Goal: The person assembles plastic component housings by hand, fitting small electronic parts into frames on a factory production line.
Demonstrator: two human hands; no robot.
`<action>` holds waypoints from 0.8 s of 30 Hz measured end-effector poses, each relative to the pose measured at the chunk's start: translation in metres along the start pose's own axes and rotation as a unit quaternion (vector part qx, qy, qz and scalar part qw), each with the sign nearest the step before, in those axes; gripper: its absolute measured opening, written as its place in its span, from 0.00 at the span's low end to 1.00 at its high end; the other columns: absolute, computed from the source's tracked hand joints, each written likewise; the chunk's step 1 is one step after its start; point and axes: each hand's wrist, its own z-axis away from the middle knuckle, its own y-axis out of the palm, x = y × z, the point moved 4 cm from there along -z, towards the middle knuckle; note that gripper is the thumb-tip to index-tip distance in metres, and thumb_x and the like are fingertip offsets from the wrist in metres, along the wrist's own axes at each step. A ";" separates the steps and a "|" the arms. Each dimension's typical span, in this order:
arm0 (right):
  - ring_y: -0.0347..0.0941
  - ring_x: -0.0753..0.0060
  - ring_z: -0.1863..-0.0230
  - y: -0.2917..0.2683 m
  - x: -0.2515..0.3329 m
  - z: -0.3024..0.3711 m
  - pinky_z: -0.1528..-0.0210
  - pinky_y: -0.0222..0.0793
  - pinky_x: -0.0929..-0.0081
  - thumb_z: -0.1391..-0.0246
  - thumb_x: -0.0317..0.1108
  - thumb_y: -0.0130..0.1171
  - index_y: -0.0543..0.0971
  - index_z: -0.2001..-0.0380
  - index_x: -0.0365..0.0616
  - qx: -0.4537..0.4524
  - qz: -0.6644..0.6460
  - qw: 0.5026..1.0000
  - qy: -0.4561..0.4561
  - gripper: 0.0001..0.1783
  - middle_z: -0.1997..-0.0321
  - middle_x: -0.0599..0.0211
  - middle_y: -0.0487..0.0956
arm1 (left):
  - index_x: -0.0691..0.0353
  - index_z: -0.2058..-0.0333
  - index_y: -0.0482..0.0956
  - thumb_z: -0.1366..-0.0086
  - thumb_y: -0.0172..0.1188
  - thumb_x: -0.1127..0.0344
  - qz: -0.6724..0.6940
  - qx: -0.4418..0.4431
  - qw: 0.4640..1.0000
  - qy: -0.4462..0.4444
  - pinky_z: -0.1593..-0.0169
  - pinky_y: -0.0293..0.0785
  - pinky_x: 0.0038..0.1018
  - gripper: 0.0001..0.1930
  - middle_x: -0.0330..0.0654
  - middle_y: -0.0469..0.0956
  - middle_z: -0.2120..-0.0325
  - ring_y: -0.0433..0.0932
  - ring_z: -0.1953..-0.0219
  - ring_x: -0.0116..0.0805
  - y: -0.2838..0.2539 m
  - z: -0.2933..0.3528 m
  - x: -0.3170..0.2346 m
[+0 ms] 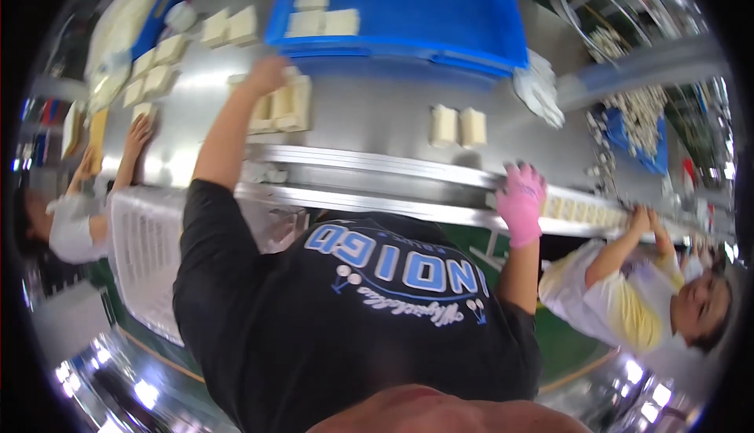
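My bare left hand (pixel 269 75) is over a group of cream rectangular blocks (pixel 289 107) on the metal table, just in front of a blue tray (pixel 400 52). Motion smears its fingers, so their grip is unclear. My right hand (pixel 521 197), in a pink glove, rests at the metal rail along the near table edge. Its fingers curl over the left end of a row of small cream pieces (pixel 585 211); what they hold is hidden. Two cream blocks (pixel 459 127) stand apart on the table, left of and beyond this hand. A few more blocks (pixel 323 22) sit in the tray's left end.
More cream blocks (pixel 159 67) lie at the far left, near a co-worker's hand (pixel 138 133). A white crate (pixel 145 252) stands at my left. On the right are a white cloth (pixel 539 91), a blue bin of small pieces (pixel 636 134) and another co-worker's hands (pixel 646 219).
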 end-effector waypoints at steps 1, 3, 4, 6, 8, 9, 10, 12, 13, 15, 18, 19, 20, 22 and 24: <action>0.61 0.53 0.51 0.004 -0.003 -0.006 0.47 0.52 0.59 0.65 0.34 0.55 0.69 0.59 0.48 0.004 -0.058 0.998 -0.025 0.23 0.56 0.58 0.68 | 0.58 0.61 0.71 0.55 0.54 0.67 0.027 -0.009 1.000 -0.006 0.55 0.65 0.37 0.18 0.46 0.73 0.61 0.69 0.56 0.45 0.002 0.001 0.008; 0.62 0.54 0.53 0.006 0.000 -0.027 0.49 0.55 0.63 0.61 0.34 0.50 0.69 0.59 0.45 0.022 -0.209 0.976 -0.056 0.20 0.58 0.57 0.69 | 0.59 0.63 0.70 0.56 0.54 0.70 0.109 -0.034 0.993 0.033 0.57 0.66 0.34 0.17 0.47 0.73 0.65 0.71 0.60 0.46 -0.004 0.002 0.012; 0.63 0.53 0.54 0.009 0.000 -0.041 0.52 0.58 0.64 0.60 0.34 0.49 0.69 0.60 0.43 0.018 -0.258 0.964 -0.056 0.19 0.59 0.55 0.70 | 0.59 0.64 0.69 0.56 0.55 0.71 0.138 -0.029 0.989 0.041 0.59 0.67 0.31 0.17 0.47 0.73 0.67 0.71 0.62 0.43 -0.011 -0.001 0.011; 0.64 0.52 0.55 0.027 -0.004 -0.069 0.55 0.60 0.63 0.58 0.37 0.48 0.68 0.62 0.41 0.065 -0.248 0.967 0.009 0.17 0.59 0.52 0.70 | 0.60 0.65 0.69 0.56 0.56 0.72 0.169 -0.020 0.983 0.068 0.61 0.67 0.28 0.16 0.47 0.73 0.70 0.72 0.65 0.41 -0.030 -0.009 -0.008; 0.67 0.51 0.58 0.047 -0.007 -0.098 0.58 0.62 0.63 0.59 0.39 0.49 0.66 0.64 0.39 0.090 -0.185 0.979 0.007 0.18 0.63 0.49 0.71 | 0.60 0.66 0.68 0.55 0.56 0.74 0.256 -0.079 0.963 -0.008 0.64 0.67 0.23 0.15 0.43 0.71 0.72 0.72 0.68 0.33 -0.050 -0.011 -0.024; 0.68 0.50 0.60 0.061 -0.007 -0.113 0.59 0.63 0.63 0.60 0.40 0.50 0.65 0.65 0.38 0.129 -0.166 0.977 0.030 0.19 0.65 0.49 0.72 | 0.60 0.66 0.68 0.55 0.56 0.74 0.256 -0.079 0.963 0.002 0.64 0.67 0.23 0.15 0.43 0.71 0.72 0.72 0.68 0.33 -0.052 -0.014 -0.034; 0.69 0.50 0.62 0.074 -0.006 -0.122 0.60 0.63 0.63 0.61 0.41 0.50 0.65 0.66 0.38 0.168 -0.149 0.973 0.051 0.20 0.67 0.49 0.73 | 0.60 0.66 0.68 0.54 0.55 0.75 0.347 -0.113 0.930 0.044 0.64 0.67 0.21 0.14 0.41 0.71 0.72 0.71 0.68 0.30 -0.058 -0.014 -0.044; 0.70 0.51 0.60 0.103 -0.005 -0.131 0.59 0.64 0.64 0.61 0.41 0.51 0.66 0.64 0.38 0.182 -0.112 0.975 0.057 0.21 0.65 0.50 0.74 | 0.60 0.65 0.69 0.52 0.50 0.79 0.510 -0.143 0.844 0.084 0.65 0.67 0.20 0.13 0.36 0.71 0.70 0.71 0.68 0.27 -0.068 -0.011 -0.072; 0.70 0.53 0.59 0.112 -0.004 -0.134 0.58 0.65 0.65 0.61 0.41 0.52 0.68 0.62 0.38 0.201 -0.074 0.975 0.057 0.22 0.63 0.52 0.75 | 0.60 0.65 0.69 0.52 0.50 0.79 0.509 -0.144 0.845 0.084 0.65 0.67 0.20 0.13 0.36 0.71 0.70 0.71 0.68 0.27 -0.074 -0.004 -0.095; 0.71 0.53 0.60 0.109 0.002 -0.132 0.58 0.65 0.65 0.61 0.41 0.53 0.68 0.63 0.39 0.193 -0.071 0.977 0.064 0.22 0.64 0.53 0.75 | 0.61 0.65 0.70 0.48 0.48 0.74 0.636 -0.141 0.758 0.040 0.65 0.68 0.20 0.10 0.38 0.71 0.72 0.71 0.69 0.28 -0.083 0.010 -0.133; 0.71 0.54 0.62 0.068 0.017 -0.123 0.60 0.66 0.63 0.60 0.41 0.53 0.70 0.65 0.38 0.157 -0.084 0.983 0.044 0.20 0.68 0.56 0.75 | 0.62 0.65 0.71 0.43 0.46 0.64 0.671 -0.033 0.736 -0.089 0.66 0.70 0.26 0.11 0.40 0.71 0.75 0.72 0.73 0.32 -0.036 0.003 -0.151; 0.72 0.54 0.64 0.054 0.019 -0.121 0.62 0.66 0.62 0.60 0.42 0.53 0.71 0.67 0.38 0.127 -0.102 0.986 0.023 0.20 0.69 0.57 0.75 | 0.63 0.66 0.71 0.42 0.45 0.61 0.725 0.001 0.680 -0.111 0.66 0.70 0.28 0.12 0.40 0.71 0.75 0.71 0.75 0.33 -0.017 0.001 -0.163; 0.72 0.54 0.64 0.052 0.014 -0.119 0.62 0.66 0.62 0.60 0.42 0.53 0.71 0.67 0.38 0.127 -0.102 0.986 0.020 0.20 0.69 0.57 0.75 | 0.62 0.65 0.70 0.42 0.46 0.60 0.749 0.026 0.655 -0.100 0.67 0.70 0.29 0.12 0.40 0.71 0.74 0.71 0.74 0.33 -0.012 0.001 -0.183; 0.72 0.56 0.71 0.040 0.012 -0.118 0.67 0.66 0.64 0.58 0.42 0.53 0.72 0.71 0.38 0.047 -0.312 0.949 -0.017 0.17 0.75 0.60 0.75 | 0.62 0.63 0.68 0.41 0.46 0.60 0.765 0.048 0.638 -0.077 0.67 0.70 0.29 0.12 0.42 0.71 0.70 0.70 0.71 0.32 -0.011 0.006 -0.222; 0.71 0.57 0.74 0.013 0.029 -0.106 0.69 0.66 0.65 0.58 0.41 0.53 0.71 0.73 0.37 0.130 -0.439 0.888 0.026 0.16 0.77 0.59 0.74 | 0.62 0.59 0.64 0.40 0.45 0.60 0.738 0.068 0.668 -0.063 0.66 0.71 0.29 0.14 0.43 0.69 0.67 0.70 0.68 0.31 -0.008 0.010 -0.248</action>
